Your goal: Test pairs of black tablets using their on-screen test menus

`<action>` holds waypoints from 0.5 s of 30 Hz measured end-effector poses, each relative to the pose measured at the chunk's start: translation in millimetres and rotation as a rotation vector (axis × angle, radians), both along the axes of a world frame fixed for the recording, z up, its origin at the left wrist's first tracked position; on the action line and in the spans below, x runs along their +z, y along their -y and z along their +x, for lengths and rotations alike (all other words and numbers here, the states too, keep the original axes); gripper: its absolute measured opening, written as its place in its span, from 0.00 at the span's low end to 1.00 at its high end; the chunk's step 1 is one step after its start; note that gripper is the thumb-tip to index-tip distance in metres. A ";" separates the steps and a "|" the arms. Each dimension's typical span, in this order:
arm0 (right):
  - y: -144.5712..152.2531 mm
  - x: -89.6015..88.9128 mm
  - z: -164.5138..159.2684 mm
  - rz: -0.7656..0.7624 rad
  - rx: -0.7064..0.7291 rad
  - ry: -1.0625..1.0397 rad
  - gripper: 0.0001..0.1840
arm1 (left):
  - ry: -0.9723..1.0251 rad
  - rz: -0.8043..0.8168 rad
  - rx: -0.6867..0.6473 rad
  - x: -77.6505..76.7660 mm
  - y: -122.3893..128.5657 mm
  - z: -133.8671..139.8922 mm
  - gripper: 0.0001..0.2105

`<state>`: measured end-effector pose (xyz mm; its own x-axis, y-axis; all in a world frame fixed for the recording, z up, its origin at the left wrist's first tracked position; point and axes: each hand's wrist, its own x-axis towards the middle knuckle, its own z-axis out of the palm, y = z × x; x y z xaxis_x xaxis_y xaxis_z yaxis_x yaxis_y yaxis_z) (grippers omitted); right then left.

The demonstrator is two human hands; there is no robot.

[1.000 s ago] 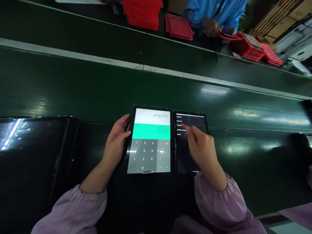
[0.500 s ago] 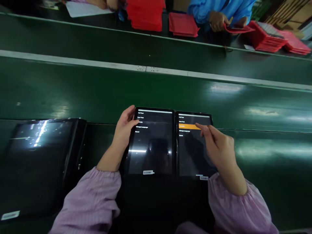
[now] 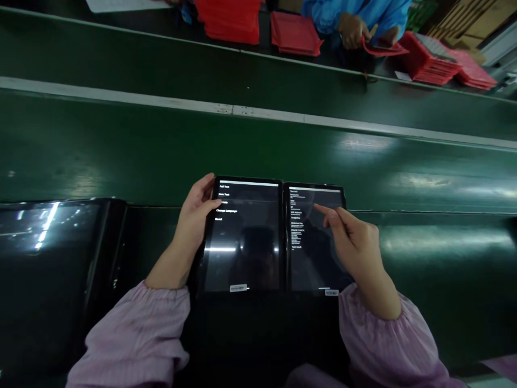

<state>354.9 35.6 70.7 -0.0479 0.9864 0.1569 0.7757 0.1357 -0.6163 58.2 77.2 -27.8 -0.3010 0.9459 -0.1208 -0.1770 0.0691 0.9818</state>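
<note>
Two black tablets lie side by side in front of me with lit screens. My left hand (image 3: pixel 196 207) grips the upper left edge of the left tablet (image 3: pixel 250 242), its thumb on the front. That screen lists a short menu, including "Full Test" and "Change Language", and has a small white label near the bottom. Over the right tablet (image 3: pixel 302 269), my right hand (image 3: pixel 351 234) points its index finger at the screen, the other fingers curled and holding nothing. Whether the fingertip touches the glass I cannot tell. Small lines of text fill this screen's left side.
More black tablets (image 3: pixel 44 275), apparently stacked, lie at the left. A pale metal strip (image 3: pixel 161 101) crosses the green work surface (image 3: pixel 181 140). Beyond it are red pouches (image 3: pixel 297 33) in stacks and a co-worker in blue sleeves (image 3: pixel 323 15), whose hands hold a red pouch (image 3: pixel 383 49).
The right tablet's screen has switched from a menu with an orange highlighted row to a page of small text. My right fingertip remains over that screen. The whole view has shifted slightly.
</note>
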 end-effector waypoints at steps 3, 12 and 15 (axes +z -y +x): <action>0.5 -1.8 -2.1 -0.027 0.058 0.004 0.25 | 0.011 -0.009 -0.006 2.0 0.5 -0.5 0.25; 4.8 -13.4 -17.9 -0.162 0.419 0.059 0.26 | 0.064 -0.017 0.013 4.8 0.0 1.7 0.24; 2.6 -12.5 -11.3 -0.125 0.341 0.153 0.26 | 0.068 -0.010 0.011 4.2 -0.8 0.7 0.24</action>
